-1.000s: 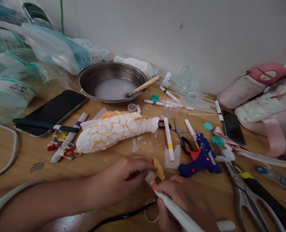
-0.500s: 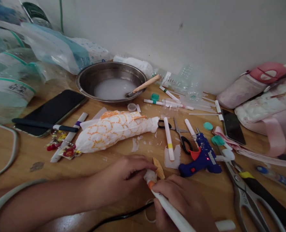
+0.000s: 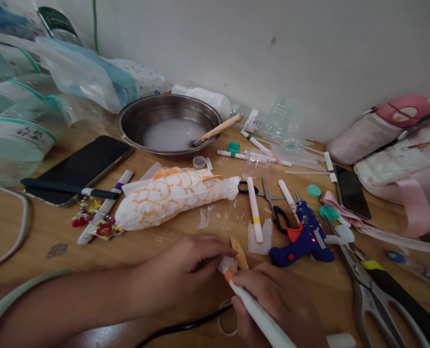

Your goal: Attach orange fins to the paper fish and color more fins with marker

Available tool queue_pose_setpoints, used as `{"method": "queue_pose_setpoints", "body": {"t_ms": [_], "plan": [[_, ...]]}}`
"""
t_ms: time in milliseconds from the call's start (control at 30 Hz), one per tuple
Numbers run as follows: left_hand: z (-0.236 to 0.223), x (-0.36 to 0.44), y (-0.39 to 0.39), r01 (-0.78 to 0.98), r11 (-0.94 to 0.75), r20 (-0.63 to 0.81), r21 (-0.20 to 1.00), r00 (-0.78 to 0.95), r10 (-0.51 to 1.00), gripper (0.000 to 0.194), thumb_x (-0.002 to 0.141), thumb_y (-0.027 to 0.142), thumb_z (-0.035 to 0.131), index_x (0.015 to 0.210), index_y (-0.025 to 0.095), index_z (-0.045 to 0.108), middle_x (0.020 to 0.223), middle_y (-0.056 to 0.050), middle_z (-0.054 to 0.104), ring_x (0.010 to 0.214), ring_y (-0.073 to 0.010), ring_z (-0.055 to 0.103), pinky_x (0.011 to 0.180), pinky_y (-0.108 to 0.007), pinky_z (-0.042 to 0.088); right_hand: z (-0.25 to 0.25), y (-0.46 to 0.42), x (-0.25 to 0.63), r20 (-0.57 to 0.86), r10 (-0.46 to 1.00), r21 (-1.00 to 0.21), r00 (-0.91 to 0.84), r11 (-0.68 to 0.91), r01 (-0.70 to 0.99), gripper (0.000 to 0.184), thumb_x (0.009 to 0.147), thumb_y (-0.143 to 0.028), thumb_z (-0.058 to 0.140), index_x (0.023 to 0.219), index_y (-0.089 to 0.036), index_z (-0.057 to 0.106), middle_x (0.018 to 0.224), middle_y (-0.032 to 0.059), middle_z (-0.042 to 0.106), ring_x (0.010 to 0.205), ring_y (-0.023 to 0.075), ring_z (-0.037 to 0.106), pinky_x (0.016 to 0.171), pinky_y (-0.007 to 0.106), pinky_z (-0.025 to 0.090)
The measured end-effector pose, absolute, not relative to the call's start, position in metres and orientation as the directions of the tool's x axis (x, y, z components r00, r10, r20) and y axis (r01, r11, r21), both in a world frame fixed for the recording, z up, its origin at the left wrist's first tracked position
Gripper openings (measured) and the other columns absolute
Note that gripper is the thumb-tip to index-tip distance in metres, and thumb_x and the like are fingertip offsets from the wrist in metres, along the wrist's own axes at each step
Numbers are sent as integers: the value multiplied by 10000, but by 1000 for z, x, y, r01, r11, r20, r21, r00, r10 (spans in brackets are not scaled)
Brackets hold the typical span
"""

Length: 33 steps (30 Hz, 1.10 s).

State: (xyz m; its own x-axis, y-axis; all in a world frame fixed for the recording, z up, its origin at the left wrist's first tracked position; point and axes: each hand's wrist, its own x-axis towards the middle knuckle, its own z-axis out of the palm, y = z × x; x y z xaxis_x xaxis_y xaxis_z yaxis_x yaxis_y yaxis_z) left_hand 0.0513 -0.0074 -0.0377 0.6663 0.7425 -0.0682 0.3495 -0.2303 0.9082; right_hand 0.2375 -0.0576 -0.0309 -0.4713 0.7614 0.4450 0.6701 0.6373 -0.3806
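Observation:
Near the front of the table, my left hand (image 3: pixel 200 263) pinches a small whitish piece (image 3: pixel 228 264), partly hidden by the fingers. My right hand (image 3: pixel 273 295) is closed round a white marker (image 3: pixel 256 314) with an orange band, its tip against that piece. Just beyond the fingertips lies a small orange-coloured piece (image 3: pixel 240 253); I cannot tell whether it joins the whitish one. Behind my left hand rests a white paper fish (image 3: pixel 174 198) with orange scale lines and an orange fin.
At the back stands a metal bowl (image 3: pixel 169 100) of cloudy liquid with a wooden-handled brush (image 3: pixel 220 129). A blue glue gun (image 3: pixel 303 237) with a lit red light lies right, beside large scissors (image 3: pixel 362 285). Black-handled scissors (image 3: pixel 280 217), markers and a phone (image 3: pixel 79 166) surround the fish.
The view has shifted very slightly. Both hands keep nearly the same pose, the marker tip still at the whitish piece.

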Motion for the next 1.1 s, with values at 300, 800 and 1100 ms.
{"method": "queue_pose_setpoints", "body": {"t_ms": [300,800,1100], "plan": [[-38,51,-7,353,-235,-70,906,670,739,287,911,103,448,1059,174,683,988,-65,711,905,-176,652,821,-257,496,-36,-58,236,503,749,-363,-431,636,681,130,839,-134,466,906,-174,569,605,-5,608,489,137,556,464,237,453],[-38,51,-7,344,-240,-61,908,673,737,288,918,102,446,1066,179,681,987,-70,713,912,-178,653,826,-264,498,-33,-58,240,429,781,-356,-454,608,710,87,846,-153,480,870,-193,554,619,-2,608,535,149,565,485,249,443],[-38,50,-8,350,-242,-60,905,669,741,290,906,94,456,1068,182,680,983,-59,714,893,-170,656,805,-248,499,-38,-60,233,502,790,-391,-352,570,723,111,852,-176,447,845,-202,555,593,-5,579,512,146,532,484,260,411]]}}
